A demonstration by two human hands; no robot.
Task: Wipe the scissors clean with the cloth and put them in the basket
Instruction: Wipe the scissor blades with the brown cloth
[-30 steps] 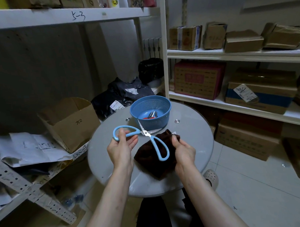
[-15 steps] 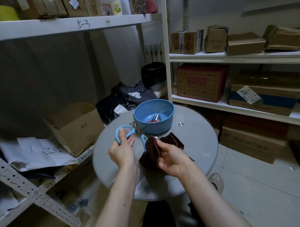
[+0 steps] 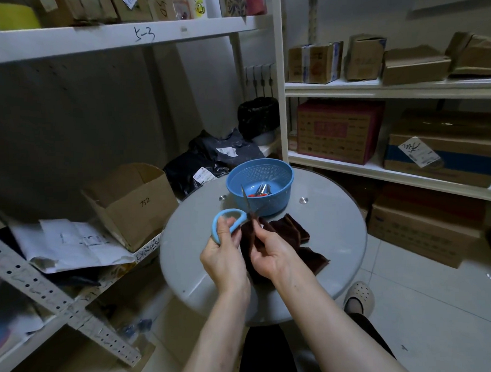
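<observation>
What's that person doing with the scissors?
A person is cleaning a pair of blue-handled scissors. The left hand grips the handle, blades pointing up, while the right hand pinches a dark brown cloth around them. The rest of the cloth lies on the round table. The blue basket behind holds other metal tools; these scissors aren't in it yet.

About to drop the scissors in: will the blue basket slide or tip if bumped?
Probably light: the basket looks like thin perforated plastic with only a few small tools inside. It may slide, since the table looks smooth. Tipping seems unlikely; it is wide and low.
</observation>
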